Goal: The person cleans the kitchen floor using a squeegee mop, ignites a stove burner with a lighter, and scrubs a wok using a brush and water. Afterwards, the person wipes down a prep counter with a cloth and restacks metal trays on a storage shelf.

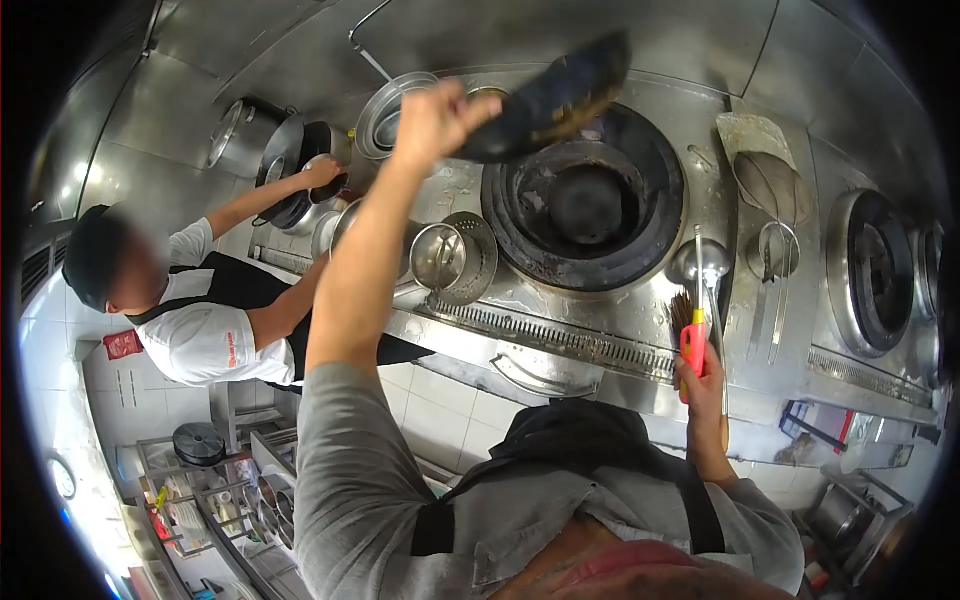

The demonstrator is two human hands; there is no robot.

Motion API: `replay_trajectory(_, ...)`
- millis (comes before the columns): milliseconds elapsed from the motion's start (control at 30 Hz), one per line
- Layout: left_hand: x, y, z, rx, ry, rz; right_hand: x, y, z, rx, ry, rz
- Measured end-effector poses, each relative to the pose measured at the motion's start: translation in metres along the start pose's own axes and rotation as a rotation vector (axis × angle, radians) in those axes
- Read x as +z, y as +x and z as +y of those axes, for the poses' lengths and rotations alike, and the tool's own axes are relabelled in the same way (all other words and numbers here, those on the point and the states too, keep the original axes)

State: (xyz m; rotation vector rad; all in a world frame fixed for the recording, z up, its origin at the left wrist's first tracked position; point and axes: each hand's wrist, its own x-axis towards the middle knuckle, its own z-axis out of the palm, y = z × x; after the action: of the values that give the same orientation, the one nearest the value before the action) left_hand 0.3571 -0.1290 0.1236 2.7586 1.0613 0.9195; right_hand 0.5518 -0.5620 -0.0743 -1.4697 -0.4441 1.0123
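Note:
My left hand (pixel 437 120) is closed on the edge of a black wok (pixel 560 100), raised and tilted above the stove and blurred by motion. Below it sits the round black burner (pixel 585 200), with no pan on it. On the right, my right hand (pixel 703 385) is closed around a red and yellow lighter (pixel 692 350), its long thin metal tip pointing up. A dark bristle brush (pixel 683 312) and a ladle (pixel 706 262) show right beside that hand; whether its fingers hold them too, I cannot tell.
At the left a co-worker (pixel 200 300) in a dark cap reaches toward pots (pixel 290 165). Strainers (pixel 440 258) stand left of the burner. A mesh skimmer (pixel 770 188) lies to its right, before a second burner (pixel 872 270). A slotted drain (pixel 560 335) runs along the front.

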Motion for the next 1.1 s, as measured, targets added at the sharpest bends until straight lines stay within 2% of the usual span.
replay_trajectory(67, 0.0, 0.051, -0.012, -0.123, 0.001, 0.01, 0.013, 0.0, -0.002, 0.011, -0.039, -0.001)
replay_trajectory(133, 0.012, 0.078, -0.023, -0.121, 0.03, -0.011, 0.018, -0.005, -0.002, 0.028, -0.094, -0.015)
replay_trajectory(300, 0.047, 0.076, -0.045, -0.16, 0.022, -0.014, 0.013, -0.038, 0.005, 0.073, -0.093, 0.014)
replay_trajectory(467, 0.074, 0.037, -0.064, -0.007, 0.097, 0.107, 0.011, -0.055, 0.018, 0.126, -0.148, -0.018)
replay_trajectory(600, 0.101, -0.018, -0.071, 0.037, 0.177, 0.004, 0.023, -0.063, 0.02, 0.141, -0.182, -0.03)
replay_trajectory(767, 0.131, -0.076, -0.097, 0.003, 0.091, -0.044, 0.03, -0.075, 0.03, 0.123, -0.211, -0.118)
replay_trajectory(833, 0.136, -0.095, -0.112, 0.004, 0.167, 0.038, 0.037, -0.08, 0.027, 0.141, -0.198, -0.154)
replay_trajectory(900, 0.14, -0.11, -0.121, 0.109, 0.051, 0.129, 0.045, -0.083, 0.022, 0.16, -0.2, -0.158)
replay_trajectory(933, 0.109, -0.121, -0.091, -0.1, 0.05, -0.08, 0.049, -0.085, 0.022, 0.167, -0.213, -0.159)
replay_trajectory(967, 0.079, -0.133, -0.073, 0.018, -0.155, 0.071, 0.055, -0.087, 0.016, 0.165, -0.241, -0.179)
replay_trajectory(1000, 0.054, -0.15, -0.055, 0.025, -0.262, 0.162, 0.06, -0.089, 0.015, 0.165, -0.25, -0.185)
replay_trajectory(1067, 0.009, -0.195, -0.03, 0.004, -0.491, 0.213, 0.064, -0.091, 0.013, 0.181, -0.315, -0.174)
replay_trajectory(1100, 0.006, -0.23, -0.031, -0.094, -0.557, 0.165, 0.06, -0.091, 0.017, 0.161, -0.374, -0.158)
